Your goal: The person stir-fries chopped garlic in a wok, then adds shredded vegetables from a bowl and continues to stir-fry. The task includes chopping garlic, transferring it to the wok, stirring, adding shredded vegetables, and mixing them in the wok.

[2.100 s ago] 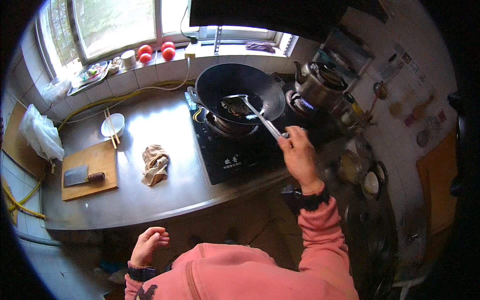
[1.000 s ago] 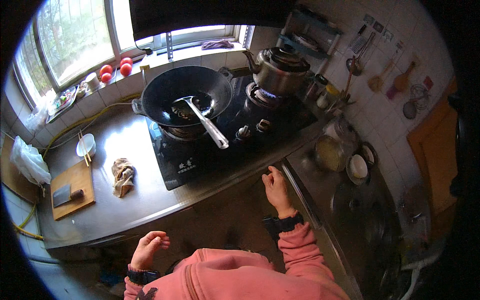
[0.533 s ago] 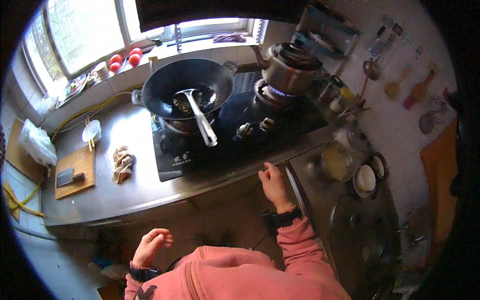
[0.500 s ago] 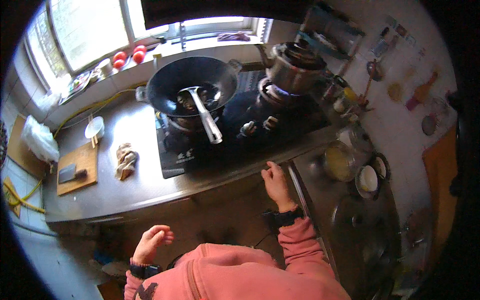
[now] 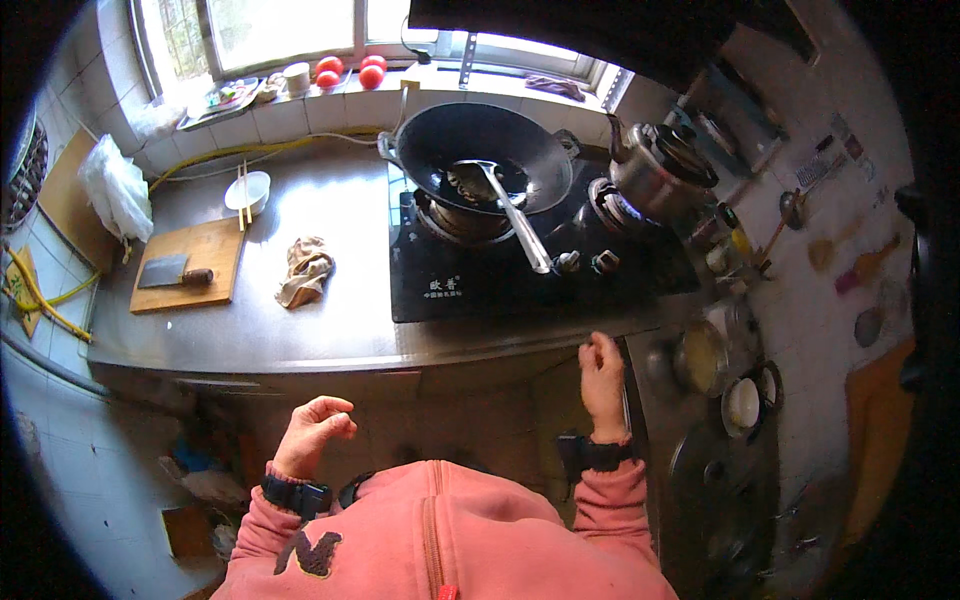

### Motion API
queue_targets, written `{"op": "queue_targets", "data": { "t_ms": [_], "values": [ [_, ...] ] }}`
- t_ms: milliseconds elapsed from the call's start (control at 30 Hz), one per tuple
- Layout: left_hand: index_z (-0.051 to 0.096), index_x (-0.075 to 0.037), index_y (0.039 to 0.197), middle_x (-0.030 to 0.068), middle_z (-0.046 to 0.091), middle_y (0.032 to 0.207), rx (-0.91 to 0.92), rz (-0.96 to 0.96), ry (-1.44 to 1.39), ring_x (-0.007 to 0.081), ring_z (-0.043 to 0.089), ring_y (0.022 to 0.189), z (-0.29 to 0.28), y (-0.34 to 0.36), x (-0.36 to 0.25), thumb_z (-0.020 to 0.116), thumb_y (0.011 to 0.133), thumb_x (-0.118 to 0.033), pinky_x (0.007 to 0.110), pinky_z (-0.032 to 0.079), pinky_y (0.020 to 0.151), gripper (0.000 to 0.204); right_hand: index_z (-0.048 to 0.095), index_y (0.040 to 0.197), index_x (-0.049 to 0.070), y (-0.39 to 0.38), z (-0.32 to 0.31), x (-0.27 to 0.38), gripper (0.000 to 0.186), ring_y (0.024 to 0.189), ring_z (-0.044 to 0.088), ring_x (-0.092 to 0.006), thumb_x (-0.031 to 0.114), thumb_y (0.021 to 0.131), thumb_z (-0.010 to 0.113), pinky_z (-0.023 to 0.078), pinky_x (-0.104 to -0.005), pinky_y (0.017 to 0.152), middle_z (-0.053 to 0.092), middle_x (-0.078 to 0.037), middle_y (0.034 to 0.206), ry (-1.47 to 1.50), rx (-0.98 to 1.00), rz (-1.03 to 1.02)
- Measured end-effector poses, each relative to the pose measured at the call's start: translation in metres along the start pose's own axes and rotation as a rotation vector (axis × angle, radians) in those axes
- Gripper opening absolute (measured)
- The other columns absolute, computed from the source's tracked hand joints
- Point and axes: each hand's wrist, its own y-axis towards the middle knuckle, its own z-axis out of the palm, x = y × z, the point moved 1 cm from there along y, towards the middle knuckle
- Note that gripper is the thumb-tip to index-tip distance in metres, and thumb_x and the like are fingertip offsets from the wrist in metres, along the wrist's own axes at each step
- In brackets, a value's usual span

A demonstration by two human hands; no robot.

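My left hand (image 5: 314, 438) hangs in front of the counter, empty, its fingers loosely bent. My right hand (image 5: 602, 380) is by the counter's front edge below the stove (image 5: 510, 295), holding nothing, fingers slightly bent and apart. A steel spatula (image 5: 521, 229) leans in the black wok (image 5: 428, 140) on the left burner, its handle over the front rim toward the knobs (image 5: 603, 261). Dark contents lie in the wok, too small to make out. A steel kettle (image 5: 650, 178) stands on the right burner, with blue flame under it.
Counter (image 5: 355, 340) holds a cleaver (image 5: 163, 270) on a board (image 5: 222, 283), a crumpled rag (image 5: 303, 271), a white bowl (image 5: 257, 190) with chopsticks and a plastic bag (image 5: 112, 185). Red tomatoes (image 5: 371, 75) sit on the sill. Pots (image 5: 700, 355) and bowls (image 5: 742, 405) stand at right.
Since two seconds ago my right hand has let go of the spatula and dropped toward the counter's edge, leaving it in the wok. The view has swung round, most recently leftward.
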Motion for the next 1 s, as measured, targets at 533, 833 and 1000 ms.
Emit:
{"op": "queue_targets", "data": {
  "t_ms": [533, 833, 1000],
  "values": [
    [0.063, -0.002, 0.103, 0.0013, 0.061, 0.078, -0.143, -0.047, -0.084, 0.0098, 0.06, 0.064, -0.069, -0.019, 0.02, 0.062, 0.088, -0.01, 0.026, 0.052, 0.065, 0.017, 0.057, 0.108, 0.002, 0.136, 0.056, 0.142, 0.023, 0.087, 0.057, -0.0428, 0.015, 0.089, 0.053, 0.046, -0.0506, 0.075, 0.059, -0.022, 0.093, -0.673, 0.222, -0.456],
    [0.063, -0.001, 0.104, 0.0018, 0.061, 0.074, -0.188, -0.034, -0.089, 0.01, 0.06, 0.065, -0.07, -0.009, 0.023, 0.062, 0.089, -0.011, 0.024, 0.049, 0.063, 0.018, 0.064, 0.085, -0.002, 0.164, -0.044, 0.167, 0.017, 0.082, 0.058, -0.0402, 0.015, 0.082, 0.062, 0.046, -0.0442, 0.069, 0.059, -0.021, 0.084, -0.723, 0.419, -0.505],
    [0.063, -0.002, 0.104, 0.0017, 0.062, 0.077, -0.159, -0.039, -0.108, 0.01, 0.06, 0.066, -0.057, 0.003, 0.015, 0.061, 0.09, -0.012, 0.024, 0.049, 0.063, 0.018, 0.059, 0.077, -0.003, 0.19, 0.025, 0.152, 0.025, 0.078, 0.058, -0.0432, 0.021, 0.086, 0.058, 0.045, -0.0484, 0.066, 0.058, -0.025, 0.077, -0.347, 0.302, -0.486]
  ]
}}
